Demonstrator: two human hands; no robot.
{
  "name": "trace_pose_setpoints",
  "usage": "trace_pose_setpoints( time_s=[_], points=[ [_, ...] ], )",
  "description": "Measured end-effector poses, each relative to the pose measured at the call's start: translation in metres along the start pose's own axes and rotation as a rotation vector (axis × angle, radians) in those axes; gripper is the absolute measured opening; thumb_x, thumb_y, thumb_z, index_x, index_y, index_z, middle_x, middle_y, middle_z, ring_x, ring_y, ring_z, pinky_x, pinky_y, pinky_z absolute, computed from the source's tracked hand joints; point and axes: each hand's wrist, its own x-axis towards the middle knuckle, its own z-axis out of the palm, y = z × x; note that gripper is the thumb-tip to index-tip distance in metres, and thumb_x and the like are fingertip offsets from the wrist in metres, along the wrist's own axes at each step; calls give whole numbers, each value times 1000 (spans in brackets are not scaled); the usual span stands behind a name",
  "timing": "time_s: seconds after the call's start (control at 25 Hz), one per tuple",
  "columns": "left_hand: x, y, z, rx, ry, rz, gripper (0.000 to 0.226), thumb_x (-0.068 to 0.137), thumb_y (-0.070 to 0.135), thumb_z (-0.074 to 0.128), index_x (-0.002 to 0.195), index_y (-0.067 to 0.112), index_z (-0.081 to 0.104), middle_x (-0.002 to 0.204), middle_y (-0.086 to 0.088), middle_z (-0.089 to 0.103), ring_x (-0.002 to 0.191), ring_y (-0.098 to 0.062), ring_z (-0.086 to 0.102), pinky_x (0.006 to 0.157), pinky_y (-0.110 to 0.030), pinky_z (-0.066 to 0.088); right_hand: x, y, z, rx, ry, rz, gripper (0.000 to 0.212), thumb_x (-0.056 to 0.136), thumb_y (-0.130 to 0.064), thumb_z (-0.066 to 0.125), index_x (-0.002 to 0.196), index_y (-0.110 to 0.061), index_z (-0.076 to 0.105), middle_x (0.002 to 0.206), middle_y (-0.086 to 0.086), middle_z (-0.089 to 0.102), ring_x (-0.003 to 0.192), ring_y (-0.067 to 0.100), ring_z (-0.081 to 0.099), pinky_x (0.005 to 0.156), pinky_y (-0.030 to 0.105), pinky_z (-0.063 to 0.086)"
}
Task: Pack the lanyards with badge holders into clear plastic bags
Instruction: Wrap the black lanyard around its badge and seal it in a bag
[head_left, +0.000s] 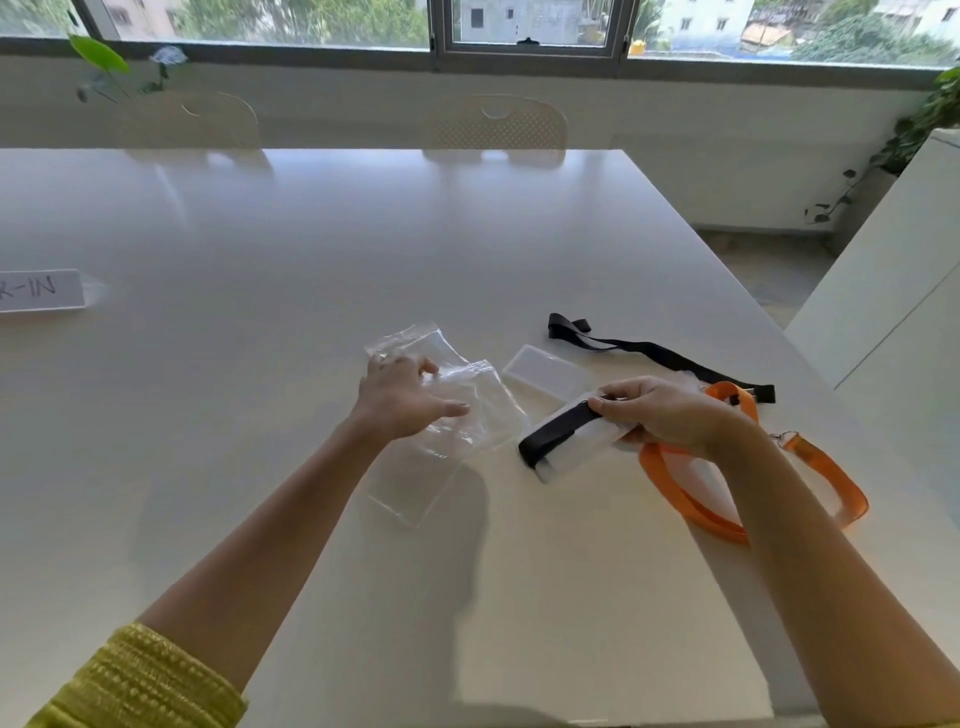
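My right hand (662, 413) grips a clear badge holder with a black lanyard wrapped around it (563, 439), held just above the table. My left hand (402, 397) rests fingers-down on a loose pile of clear plastic bags (467, 415) to the left of it. An orange lanyard (691, 499) lies on the table under my right wrist. A second black lanyard (660, 353) stretches out behind my right hand, with an empty clear badge holder (545, 371) next to it.
The white table (260, 338) carries a white label card (39, 290) at the far left. Two pale chairs (498, 127) stand at the far edge under the window. A white cabinet (893, 322) stands close to the table's right side.
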Motion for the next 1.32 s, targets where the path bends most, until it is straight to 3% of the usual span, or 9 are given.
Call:
trace_pose_setpoints(
  time_s=[0.2, 0.4, 0.56, 0.64, 0.76, 0.92, 1.04, 1.24, 1.32],
  points=[
    [5, -2, -2, -37, -14, -75, 64, 60, 46, 93, 115, 26, 67, 107, 5, 65, 132, -25, 39, 105, -40, 37, 11, 1, 4, -201, 145, 20, 28, 93, -25, 65, 118, -15, 59, 107, 10, 67, 93, 22, 68, 67, 26, 58],
    [9, -9, -9, -121, 12, -88, 40, 61, 32, 95, 88, 27, 67, 100, 5, 67, 112, -22, 60, 106, -45, 42, 18, -2, 11, -351, 314, -68, 34, 89, -37, 69, 117, -21, 60, 109, -1, 65, 96, 11, 61, 70, 24, 49],
    [10, -16, -11, -193, 30, -41, 37, 66, 26, 94, 94, 18, 71, 95, 0, 72, 97, -21, 68, 96, -43, 53, 19, -10, 27, -524, 570, -282, 34, 92, -35, 67, 120, -18, 62, 113, -5, 65, 101, 9, 55, 84, 24, 41],
    [10, -19, -12, -251, 58, -45, 33, 74, 30, 88, 98, 16, 71, 95, -1, 70, 92, -19, 69, 82, -33, 57, 18, -20, 48, -510, 535, -388, 29, 90, -35, 69, 115, -20, 65, 104, -10, 66, 97, 8, 57, 82, 21, 41],
    [10, -18, -12, -299, 129, -49, 20, 83, 34, 80, 93, 20, 70, 87, 4, 69, 82, -14, 67, 64, -21, 48, 23, -32, 95, -551, 328, -465, 30, 88, -37, 72, 112, -21, 65, 101, -10, 65, 94, 8, 58, 77, 19, 41],
    [8, -18, -15, -331, 204, -33, 10, 86, 31, 76, 92, 25, 71, 84, 7, 65, 81, -16, 63, 71, -24, 45, 42, -39, 140, -707, 263, -496, 49, 83, -45, 75, 120, -16, 62, 116, 0, 65, 109, 16, 58, 89, 28, 46],
    [6, -22, -18, -357, 225, -22, 7, 86, 29, 75, 91, 27, 71, 84, 11, 64, 84, -16, 62, 74, -25, 45, 55, -43, 148, -783, 256, -440, 52, 77, -40, 82, 119, -15, 63, 112, 3, 66, 109, 20, 57, 93, 34, 49],
    [2, -29, -24, -398, 256, -26, 5, 87, 28, 74, 90, 26, 71, 82, 11, 65, 85, -19, 63, 74, -27, 49, 65, -44, 144, -639, 224, -382, 11, 85, -33, 75, 89, -25, 70, 84, -9, 63, 80, 10, 59, 63, 20, 42],
    [2, -29, -28, -419, 248, -30, 8, 88, 32, 74, 90, 26, 71, 80, 7, 66, 77, -18, 61, 67, -25, 48, 66, -49, 137, -476, 196, -333, 11, 90, -34, 69, 82, -26, 70, 83, -9, 66, 74, 9, 59, 63, 22, 44]
  ],
)
